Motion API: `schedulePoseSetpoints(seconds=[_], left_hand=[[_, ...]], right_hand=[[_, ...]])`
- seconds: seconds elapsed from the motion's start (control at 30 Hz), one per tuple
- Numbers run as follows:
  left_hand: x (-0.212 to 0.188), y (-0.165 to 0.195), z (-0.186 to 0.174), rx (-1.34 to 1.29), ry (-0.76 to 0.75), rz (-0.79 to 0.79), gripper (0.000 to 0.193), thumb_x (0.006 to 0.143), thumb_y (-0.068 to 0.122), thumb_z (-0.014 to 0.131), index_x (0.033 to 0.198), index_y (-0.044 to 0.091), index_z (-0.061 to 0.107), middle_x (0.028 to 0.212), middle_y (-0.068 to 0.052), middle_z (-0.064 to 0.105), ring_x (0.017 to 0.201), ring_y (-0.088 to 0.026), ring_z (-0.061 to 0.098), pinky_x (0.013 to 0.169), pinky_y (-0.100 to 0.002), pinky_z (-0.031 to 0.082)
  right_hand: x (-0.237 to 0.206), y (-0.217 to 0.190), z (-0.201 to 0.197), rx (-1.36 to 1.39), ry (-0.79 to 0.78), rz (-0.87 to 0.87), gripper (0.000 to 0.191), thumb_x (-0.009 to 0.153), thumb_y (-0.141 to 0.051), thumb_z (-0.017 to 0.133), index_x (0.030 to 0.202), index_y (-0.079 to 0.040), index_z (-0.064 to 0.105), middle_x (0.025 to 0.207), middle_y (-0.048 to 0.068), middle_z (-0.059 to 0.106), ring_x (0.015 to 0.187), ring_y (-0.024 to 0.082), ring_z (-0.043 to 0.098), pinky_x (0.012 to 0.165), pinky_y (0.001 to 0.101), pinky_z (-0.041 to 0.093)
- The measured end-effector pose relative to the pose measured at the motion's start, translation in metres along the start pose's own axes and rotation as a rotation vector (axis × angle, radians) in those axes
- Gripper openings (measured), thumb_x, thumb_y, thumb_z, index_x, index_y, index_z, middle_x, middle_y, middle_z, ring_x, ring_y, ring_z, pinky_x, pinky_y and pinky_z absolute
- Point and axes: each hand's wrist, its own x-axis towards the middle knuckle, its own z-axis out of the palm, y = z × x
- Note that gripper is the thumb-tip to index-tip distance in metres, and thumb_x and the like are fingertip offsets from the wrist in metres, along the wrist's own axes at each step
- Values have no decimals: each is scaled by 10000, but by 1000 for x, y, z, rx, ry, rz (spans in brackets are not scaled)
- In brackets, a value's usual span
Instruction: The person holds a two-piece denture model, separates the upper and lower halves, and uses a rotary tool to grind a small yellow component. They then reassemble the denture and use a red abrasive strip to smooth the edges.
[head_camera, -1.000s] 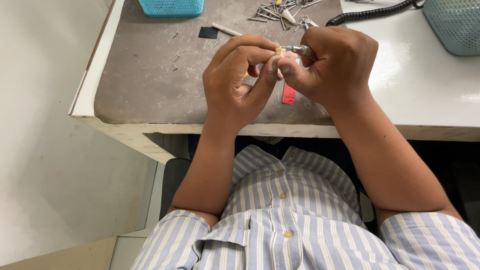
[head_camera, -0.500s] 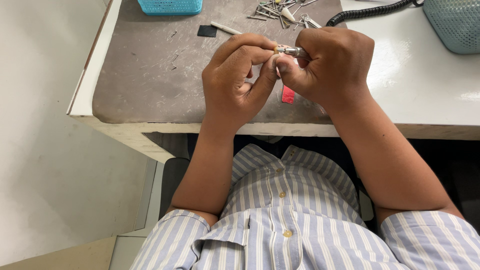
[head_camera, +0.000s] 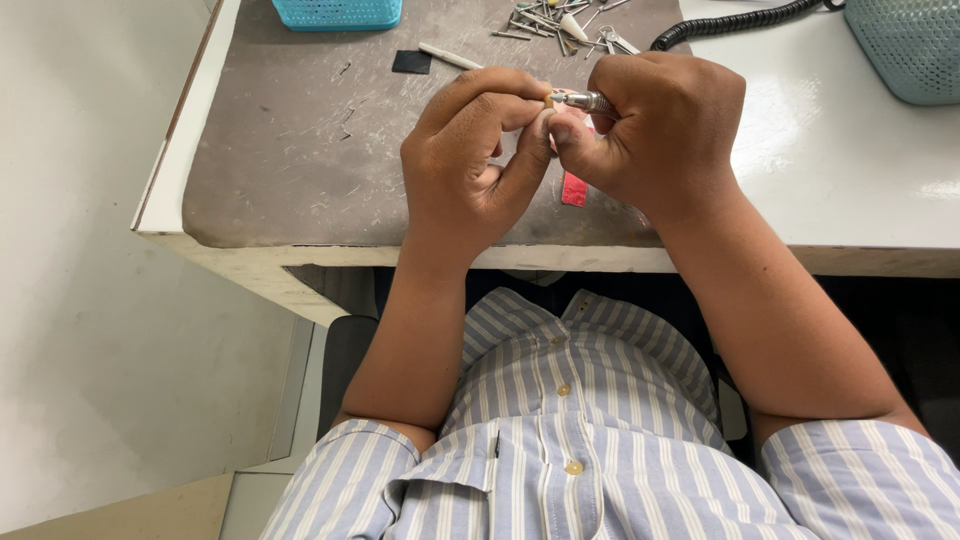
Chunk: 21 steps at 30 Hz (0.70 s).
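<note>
- A small craft workshop, set up for fine hand work.
- The table (head_camera: 860, 190) carries a scratched, worn grey mat (head_camera: 300, 150).
- A heap of small metal bits (head_camera: 560, 20) lies at the mat's far edge.
- A black coiled cord (head_camera: 735, 20) runs across the top.
- Teal mesh baskets (head_camera: 335, 12) stand at the back.

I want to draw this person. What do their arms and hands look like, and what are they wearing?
Both hands, the left hand and the right hand, are bare: no gloves, rings or watch show. The forearms are bare too. The striped shirt is light blue and white with small buttons, and its sleeves are rolled up to about the elbows.
</note>
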Motion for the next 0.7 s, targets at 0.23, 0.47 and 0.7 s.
schedulePoseSetpoints(seconds=[0.23,0.47,0.7], left_hand=[[0,-2,0,0,-6,12,89,1014,130,795,1000,96,714,1150,0,722,787,-56,680,598,-197,517],[0,-3,1,-5,-11,-3,91,1001,131,799,986,93,718,1135,-2,728,742,-48,657,580,-194,507],[-1,-2,0,-16,-2,5,83,1014,125,794,1003,88,720,1151,-3,725,766,-48,670,589,-192,509]], right_hand=[[0,0,0,-12,-8,7,605,988,-553,749,616,-124,542,519,16,454,503,165,487,500,315,375],[0,1,1,-14,-26,8,603,999,-544,728,606,-130,532,512,11,446,459,151,469,505,319,364],[-1,2,2,-21,-23,2,626,1009,-561,728,606,-128,526,512,16,439,490,166,464,506,324,359]])
